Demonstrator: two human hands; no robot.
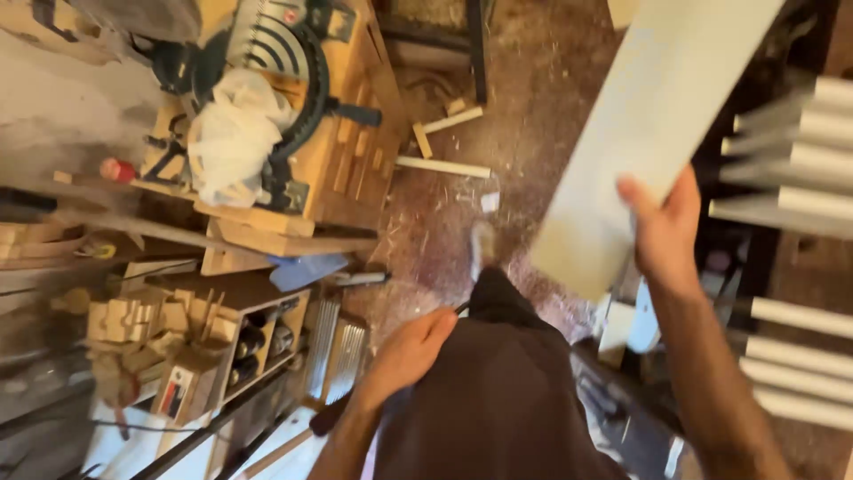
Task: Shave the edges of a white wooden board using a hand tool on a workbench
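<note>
My right hand grips a pale board toward two o'clock; my left hand, seemingly empty and loosely curled, rests near my dark trousers.

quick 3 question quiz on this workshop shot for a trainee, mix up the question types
1. True or false: the right hand holds the pale board.
2. Where is the left hand? A) on the mitre saw B) low by the dark trousers, holding nothing clearly visible C) on the white slats
3. Fill in: wood offcuts lie on the ____-strewn floor.

Key: 1 true; 2 B; 3 sawdust
</note>
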